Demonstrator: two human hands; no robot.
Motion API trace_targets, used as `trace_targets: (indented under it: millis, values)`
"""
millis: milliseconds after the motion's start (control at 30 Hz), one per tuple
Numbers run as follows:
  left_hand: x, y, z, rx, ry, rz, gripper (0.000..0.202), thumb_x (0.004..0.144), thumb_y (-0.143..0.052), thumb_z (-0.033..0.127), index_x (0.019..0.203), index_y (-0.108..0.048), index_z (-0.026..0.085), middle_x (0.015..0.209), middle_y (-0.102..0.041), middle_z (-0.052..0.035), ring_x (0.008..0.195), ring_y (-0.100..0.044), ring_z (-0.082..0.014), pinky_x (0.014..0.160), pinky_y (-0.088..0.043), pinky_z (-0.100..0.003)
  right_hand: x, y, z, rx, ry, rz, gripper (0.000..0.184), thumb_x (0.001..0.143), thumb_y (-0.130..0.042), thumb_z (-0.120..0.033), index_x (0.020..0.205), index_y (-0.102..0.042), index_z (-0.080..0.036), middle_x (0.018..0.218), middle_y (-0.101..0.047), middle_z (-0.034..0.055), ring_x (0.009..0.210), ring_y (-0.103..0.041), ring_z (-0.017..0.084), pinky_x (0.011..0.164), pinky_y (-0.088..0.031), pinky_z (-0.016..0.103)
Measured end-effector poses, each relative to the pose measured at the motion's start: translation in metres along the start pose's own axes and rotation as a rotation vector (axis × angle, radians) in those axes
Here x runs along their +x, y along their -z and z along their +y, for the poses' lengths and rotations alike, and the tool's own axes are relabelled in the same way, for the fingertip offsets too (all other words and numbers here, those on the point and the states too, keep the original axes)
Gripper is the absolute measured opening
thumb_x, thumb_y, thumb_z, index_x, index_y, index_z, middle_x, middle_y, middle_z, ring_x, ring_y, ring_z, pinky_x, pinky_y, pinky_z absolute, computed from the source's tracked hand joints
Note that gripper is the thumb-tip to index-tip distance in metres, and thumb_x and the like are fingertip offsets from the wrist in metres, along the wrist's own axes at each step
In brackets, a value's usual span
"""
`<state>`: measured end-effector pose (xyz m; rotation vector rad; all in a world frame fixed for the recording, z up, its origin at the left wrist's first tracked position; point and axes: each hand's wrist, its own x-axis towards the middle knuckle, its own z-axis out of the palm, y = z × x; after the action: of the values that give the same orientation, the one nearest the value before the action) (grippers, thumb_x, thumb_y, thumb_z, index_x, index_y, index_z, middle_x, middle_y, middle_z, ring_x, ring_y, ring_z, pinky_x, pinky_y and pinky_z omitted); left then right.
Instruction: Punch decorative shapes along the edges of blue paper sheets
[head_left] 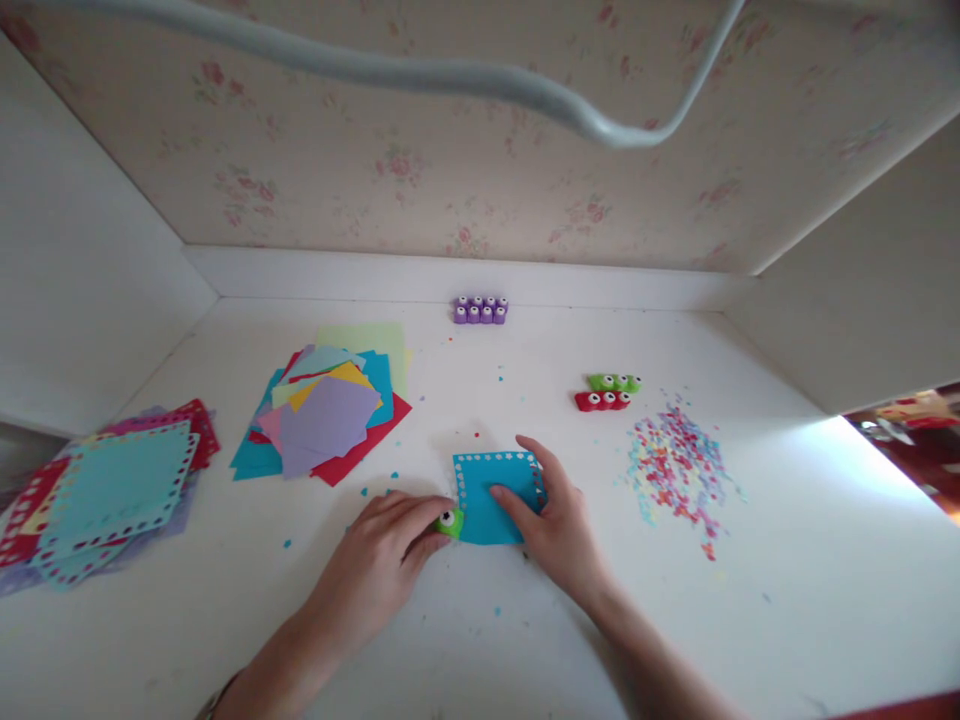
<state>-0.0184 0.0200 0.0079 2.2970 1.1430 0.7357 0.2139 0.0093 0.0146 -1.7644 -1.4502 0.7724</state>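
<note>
Blue paper [486, 505], edges punched with small holes, lies low centre on the white desk [795, 570]. Right hand [559, 525] presses it, fingers spread; left hand [390, 555] pinches a green punch [448, 520] at its lower-left corner.

2 bare arms come in from the near edge and lean toward each other. The left hand [394, 555] lies palm down, with its fingers curled and pinched at the tips. The right hand [559, 525] lies flat, palm down, fingers spread, pointing left and far.
</note>
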Motion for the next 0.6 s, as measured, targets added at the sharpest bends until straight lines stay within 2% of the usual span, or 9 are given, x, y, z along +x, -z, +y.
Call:
trace_targets:
  millis: [100, 200, 300, 367, 400, 467, 533, 600]
  values:
    - [0.000, 0.000, 0.000, -0.007, 0.008, 0.011, 0.022, 0.096, -0.062, 0.030, 0.118, -0.065, 0.026, 0.100, -0.074, -0.0036, 0.092, -0.068, -0.0214, 0.084, -0.055, -0.036, -0.002, 0.000, 0.000, 0.028, -0.011, -0.045, 0.057, 0.085, -0.068, -0.046, 0.136, -0.053, -0.025, 0.067, -0.061, -0.0025, 0.049, -0.052, 0.013, 0.044, -0.045, 0.024]
    - [0.000, 0.000, 0.001, -0.007, -0.014, -0.003, 0.022, 0.095, -0.063, 0.030, 0.117, -0.065, 0.026, 0.101, -0.074, -0.0037, 0.092, -0.068, -0.0219, 0.084, -0.054, -0.037, -0.004, -0.002, -0.001, 0.023, -0.008, -0.015, 0.054, 0.086, -0.066, -0.045, 0.134, -0.053, -0.025, 0.064, -0.059, -0.0035, 0.046, -0.051, 0.013, 0.043, -0.044, 0.025]
    - [0.001, -0.001, 0.002, 0.002, -0.024, -0.011, 0.025, 0.094, -0.064, 0.030, 0.119, -0.065, 0.026, 0.103, -0.074, -0.0036, 0.094, -0.068, -0.0224, 0.086, -0.054, -0.038, -0.005, -0.004, -0.001, -0.023, 0.006, 0.025, 0.055, 0.088, -0.064, -0.045, 0.136, -0.052, -0.023, 0.064, -0.061, -0.0025, 0.047, -0.054, 0.015, 0.046, -0.047, 0.027]
    - [0.001, -0.001, 0.003, 0.014, -0.036, -0.022, 0.027, 0.093, -0.065, 0.029, 0.120, -0.064, 0.026, 0.105, -0.074, -0.0033, 0.096, -0.068, -0.0230, 0.087, -0.053, -0.039, -0.005, -0.006, 0.000, -0.042, 0.013, 0.002, 0.057, 0.089, -0.064, -0.046, 0.139, -0.049, -0.023, 0.070, -0.066, 0.0000, 0.052, -0.060, 0.017, 0.049, -0.051, 0.029]
    - [0.000, -0.001, 0.003, 0.022, -0.041, -0.030, 0.028, 0.093, -0.066, 0.029, 0.121, -0.063, 0.026, 0.106, -0.074, -0.0031, 0.097, -0.068, -0.0234, 0.088, -0.053, -0.039, -0.005, -0.005, 0.001, -0.046, 0.034, -0.009, 0.060, 0.089, -0.064, -0.046, 0.141, -0.046, -0.023, 0.079, -0.070, 0.0028, 0.059, -0.065, 0.019, 0.054, -0.055, 0.031]
    - [-0.001, 0.000, 0.004, 0.040, -0.039, -0.038, 0.030, 0.092, -0.067, 0.029, 0.122, -0.062, 0.027, 0.107, -0.074, -0.0032, 0.098, -0.067, -0.0243, 0.088, -0.053, -0.041, -0.006, -0.003, 0.003, -0.063, 0.130, 0.005, 0.065, 0.091, -0.063, -0.044, 0.147, -0.038, -0.023, 0.108, -0.071, 0.0110, 0.087, -0.071, 0.026, 0.074, -0.060, 0.039]
    - [-0.002, 0.000, 0.004, 0.053, -0.021, -0.025, 0.033, 0.091, -0.068, 0.032, 0.123, -0.062, 0.026, 0.110, -0.074, -0.0038, 0.100, -0.067, -0.0249, 0.090, -0.053, -0.042, -0.007, 0.004, 0.005, -0.113, 0.272, 0.042, 0.066, 0.093, -0.061, -0.039, 0.151, -0.032, -0.023, 0.137, -0.057, 0.0163, 0.119, -0.061, 0.031, 0.095, -0.055, 0.049]
    - [-0.003, 0.001, 0.004, 0.062, -0.021, -0.016, 0.032, 0.092, -0.068, 0.033, 0.122, -0.063, 0.025, 0.111, -0.074, -0.0040, 0.101, -0.068, -0.0245, 0.091, -0.053, -0.042, -0.008, 0.012, 0.008, -0.196, 0.412, 0.012, 0.060, 0.095, -0.058, -0.034, 0.150, -0.037, -0.025, 0.149, -0.047, 0.0150, 0.134, -0.048, 0.032, 0.105, -0.047, 0.054]
